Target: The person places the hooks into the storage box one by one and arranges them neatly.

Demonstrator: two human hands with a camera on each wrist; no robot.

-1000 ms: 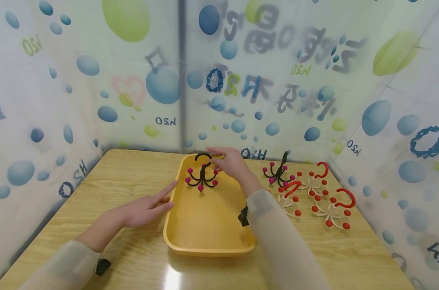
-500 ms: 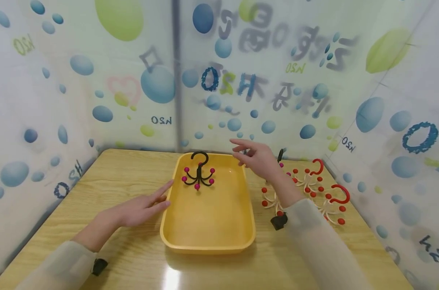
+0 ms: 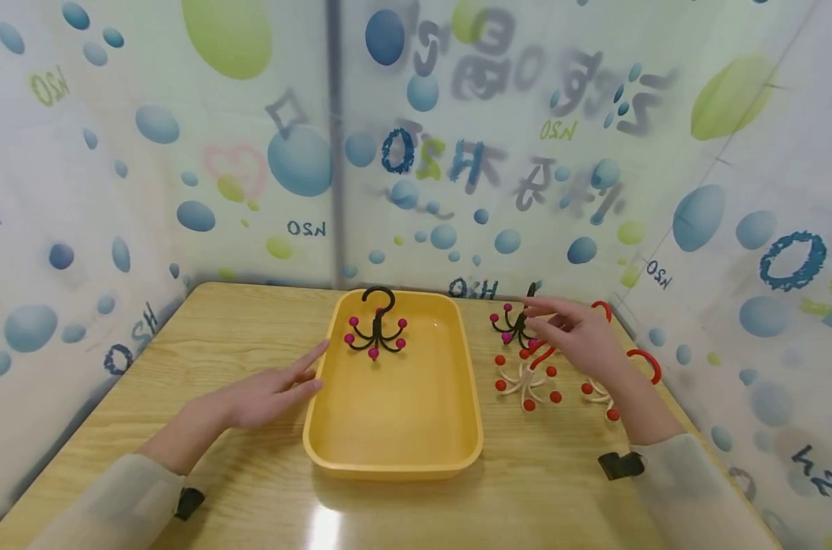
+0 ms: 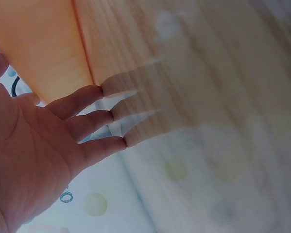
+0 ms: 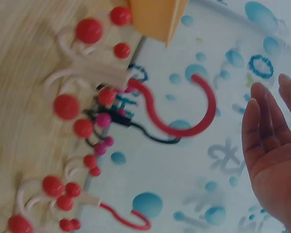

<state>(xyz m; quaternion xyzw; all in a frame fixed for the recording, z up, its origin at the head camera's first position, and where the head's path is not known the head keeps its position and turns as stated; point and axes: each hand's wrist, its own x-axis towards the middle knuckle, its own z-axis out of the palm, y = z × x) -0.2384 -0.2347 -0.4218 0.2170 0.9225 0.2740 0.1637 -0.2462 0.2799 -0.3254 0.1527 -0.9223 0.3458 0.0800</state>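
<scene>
My left hand has its straight fingertips at the left rim of a yellow tray; in the left wrist view its fingers spread beside the tray wall. Inside the tray, at its far left, stands a black multi-arm hanging hook with magenta balls. My right hand holds nothing and hovers over the hooks right of the tray. Nearest it are a second black hanging hook with magenta balls and a cream one with red balls and a red hook. The hand partly hides these.
Another cream hanging hook stands at the right, partly behind the right wrist. One more red hook shows behind the right hand. The wooden table meets a patterned curtain at the back and sides.
My right hand has left the black hanging hook in the tray and moved right, over the hooks on the table. The left hand keeps its place at the tray's rim.
</scene>
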